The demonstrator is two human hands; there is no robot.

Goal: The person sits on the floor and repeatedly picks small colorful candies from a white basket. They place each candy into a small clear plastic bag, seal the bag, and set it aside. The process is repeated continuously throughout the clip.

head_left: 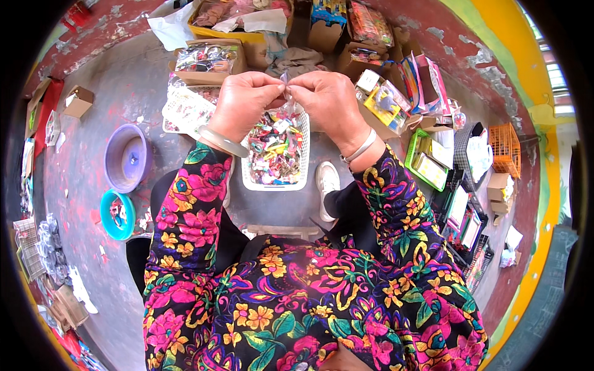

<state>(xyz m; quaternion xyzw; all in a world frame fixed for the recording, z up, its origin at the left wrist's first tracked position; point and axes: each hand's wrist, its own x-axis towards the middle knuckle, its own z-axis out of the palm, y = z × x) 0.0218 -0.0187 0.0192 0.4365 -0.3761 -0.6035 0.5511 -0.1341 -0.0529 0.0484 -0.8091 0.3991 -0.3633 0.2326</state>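
Seated above a white basket [304,148] of bright trinkets on the grey floor [111,99], a worker's left hand [244,102] and right hand [331,102] pinch a small clear packet [286,86], best kept taut over the basket's far rim.

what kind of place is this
Probably a small home workshop or packing spot on a bare concrete floor. Both hands, left hand and right hand, work a small clear piece over a white basket of colourful bits, with cardboard boxes of goods around.
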